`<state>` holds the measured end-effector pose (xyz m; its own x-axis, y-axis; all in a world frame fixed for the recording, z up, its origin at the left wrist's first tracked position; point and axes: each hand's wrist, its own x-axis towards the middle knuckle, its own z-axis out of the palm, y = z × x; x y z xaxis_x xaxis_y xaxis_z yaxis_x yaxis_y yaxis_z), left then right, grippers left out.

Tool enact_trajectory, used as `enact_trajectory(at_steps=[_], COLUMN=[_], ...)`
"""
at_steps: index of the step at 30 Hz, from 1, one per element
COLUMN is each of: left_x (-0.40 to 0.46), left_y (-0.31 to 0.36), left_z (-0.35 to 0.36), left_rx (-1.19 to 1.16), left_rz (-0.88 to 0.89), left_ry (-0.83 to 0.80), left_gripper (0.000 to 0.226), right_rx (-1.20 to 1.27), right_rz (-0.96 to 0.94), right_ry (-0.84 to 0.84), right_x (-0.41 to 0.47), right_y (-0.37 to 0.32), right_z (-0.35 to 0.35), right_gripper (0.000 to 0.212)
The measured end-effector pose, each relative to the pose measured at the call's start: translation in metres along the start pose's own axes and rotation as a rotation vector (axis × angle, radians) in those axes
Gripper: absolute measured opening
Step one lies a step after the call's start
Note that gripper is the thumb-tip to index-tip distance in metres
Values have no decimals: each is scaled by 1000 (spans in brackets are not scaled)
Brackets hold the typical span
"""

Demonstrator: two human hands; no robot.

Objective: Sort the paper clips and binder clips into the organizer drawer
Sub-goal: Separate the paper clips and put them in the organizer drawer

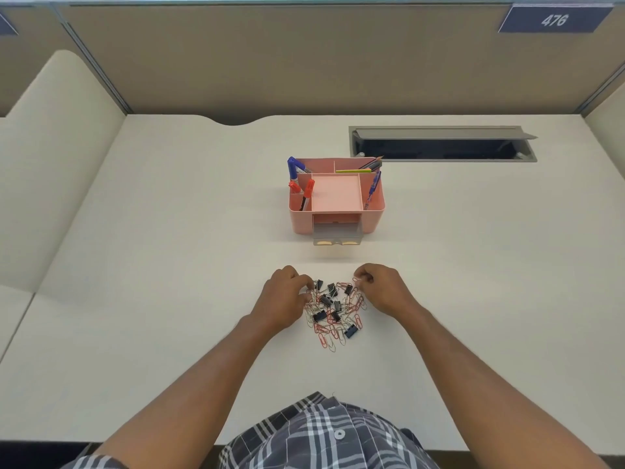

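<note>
A mixed pile of red and silver paper clips [333, 333] and black binder clips [326, 299] lies on the white desk in front of me. My left hand [284, 299] sits at the pile's left edge, its fingertips pinching a binder clip [318, 284] at the top left. At the pile's upper right, my right hand [382, 289] pinches a red paper clip [355, 281]. Beyond the pile stands a pink desk organizer [375, 218] with its small clear drawer [337, 233] pulled open toward me.
Markers and pens stand in the organizer's side compartments [301, 187], and pencils lie in its back one [358, 167]. An open grey cable hatch [443, 143] is set into the desk at the back right. Beige partition walls enclose the desk.
</note>
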<state>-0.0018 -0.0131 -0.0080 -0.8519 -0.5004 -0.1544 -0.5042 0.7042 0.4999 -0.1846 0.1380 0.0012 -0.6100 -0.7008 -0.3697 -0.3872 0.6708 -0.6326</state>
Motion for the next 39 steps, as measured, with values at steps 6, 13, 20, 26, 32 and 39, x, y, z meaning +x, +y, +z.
enact_trajectory(at_steps=[6, 13, 20, 26, 32, 39], left_x=[3, 7, 4, 5, 3, 1], left_y=[2, 5, 4, 5, 2, 6], left_z=[0, -3, -8, -17, -24, -30], left_rx=[36, 93, 66, -100, -308, -443], left_rz=[-11, -6, 11, -59, -184, -278], left_ry=[-7, -56, -79, -121, -75, 68], left_gripper=[13, 7, 9, 14, 15, 9], right_rx=[-108, -199, -235, 46, 185, 430], right_rz=[-58, -81, -46, 23, 41, 104], right_ry=[-2, -13, -1, -54, -30, 7], right_x=[-2, -4, -6, -5, -7, -8], right_y=[-13, -25, -29, -22, -18, -16], right_z=[7, 14, 16, -1, -7, -9], right_gripper=[22, 17, 19, 17, 15, 12])
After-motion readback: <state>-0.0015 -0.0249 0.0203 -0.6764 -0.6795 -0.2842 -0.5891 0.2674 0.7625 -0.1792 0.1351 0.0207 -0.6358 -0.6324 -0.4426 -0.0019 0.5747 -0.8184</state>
